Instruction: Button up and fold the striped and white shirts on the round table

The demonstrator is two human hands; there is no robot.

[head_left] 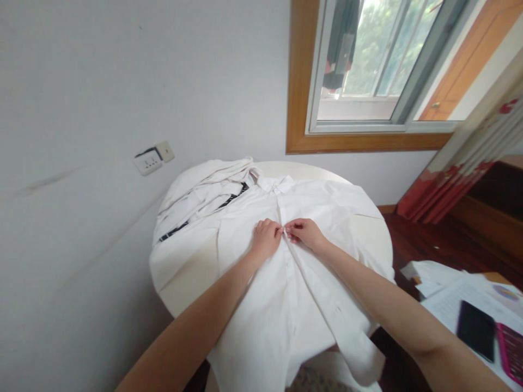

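A white button-up shirt lies face up on a round cream table, its collar toward the wall and its lower part hanging over the near edge. The top of the front is closed, while lower down the two front edges lie apart. At mid-chest my left hand pinches the shirt's front edge. Fingertip to fingertip with it, my right hand pinches the same spot from the other side. Any button between the fingers is too small to make out.
More white clothing with a dark patterned strip is heaped at the table's back left. A wall socket and a wood-framed window are behind. At right lie papers, a black phone and a pink-edged calculator-like device.
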